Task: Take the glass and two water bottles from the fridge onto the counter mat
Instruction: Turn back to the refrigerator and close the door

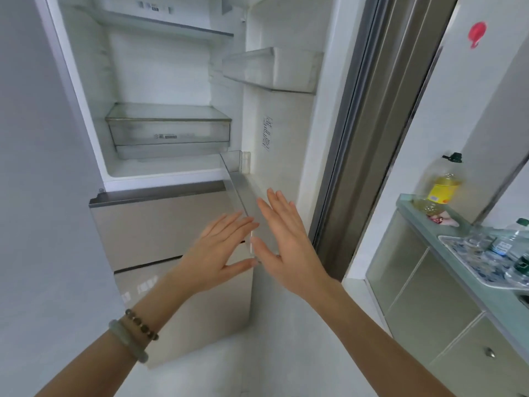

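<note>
The fridge [160, 90] stands with its door [283, 116] swung wide; its shelves and door bins hold nothing. My left hand [220, 247] and my right hand [283, 239] are both flat with fingers spread, holding nothing, next to the lowest door bin [243, 193]. At the far right, a patterned blue-and-white mat [469, 262] lies on the counter. A clear glass [476, 239] and two water bottles with green caps [512, 239] [519, 270] rest on it.
A yellow oil bottle [443, 184] stands at the back of the green-topped counter [415, 207], above grey cabinet doors [423, 285]. A red hook [477, 34] sticks to the wall. The fridge's lower drawers [160, 224] are closed.
</note>
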